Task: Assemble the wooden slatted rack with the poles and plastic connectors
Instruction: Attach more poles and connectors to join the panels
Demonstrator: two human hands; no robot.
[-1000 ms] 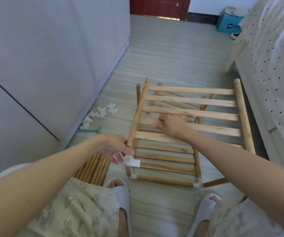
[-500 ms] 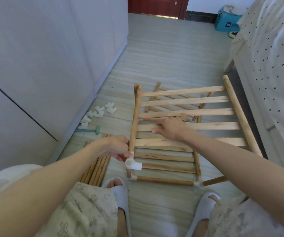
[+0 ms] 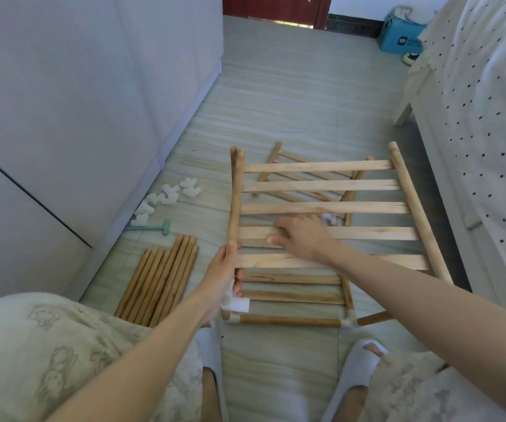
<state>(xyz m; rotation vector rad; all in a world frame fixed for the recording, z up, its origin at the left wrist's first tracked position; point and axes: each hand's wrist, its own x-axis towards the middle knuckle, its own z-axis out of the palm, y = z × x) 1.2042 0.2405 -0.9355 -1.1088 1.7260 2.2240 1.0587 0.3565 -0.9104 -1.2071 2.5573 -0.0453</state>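
The left hand (image 3: 223, 271) grips the left side pole of the slatted panel (image 3: 331, 208) near its lower end, fingers curled round the wood just above a white connector (image 3: 236, 304) fitted on that pole. The right hand (image 3: 302, 239) lies over a middle slat, fingers loosely bent across it and pressing down; both forearms reach forward from the bottom edge of the view. The panel is held tilted above the frame (image 3: 291, 300) lying on the floor (image 3: 291, 95), with a second slatted piece beneath it. By the wall at the floor's left edge lie a bundle of poles (image 3: 160, 281), a small mallet (image 3: 154, 228) and loose white connectors (image 3: 169, 196). A bed with a dotted cover (image 3: 489, 132) runs along the right.
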